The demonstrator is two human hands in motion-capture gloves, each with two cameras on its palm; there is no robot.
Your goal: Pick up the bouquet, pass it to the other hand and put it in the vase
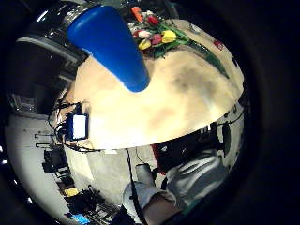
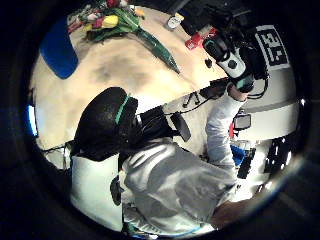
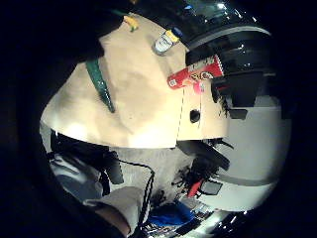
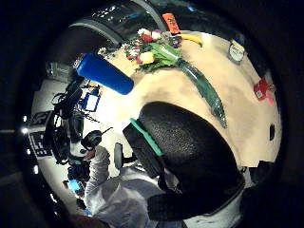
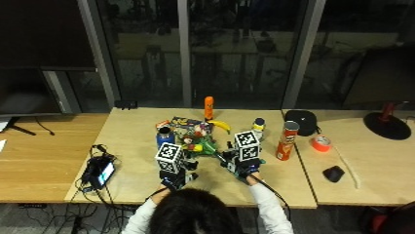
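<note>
Fingers unseen, bouquet (image 4: 161, 54) beside blue vase (image 4: 104, 73), stems in palm views

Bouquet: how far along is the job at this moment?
Nothing looks done yet. The bouquet lies flat on the table, its green stems stretched across the wood, beside the blue vase. The left hand and right hand are over the table near it, neither touching it. Picking up, passing across and placing in the vase all remain.

Red chip can (image 5: 285, 141), banana (image 5: 219, 126), orange bottle (image 5: 209, 107), perhaps tape roll (image 5: 319, 143) on table (image 5: 129, 131).
</note>
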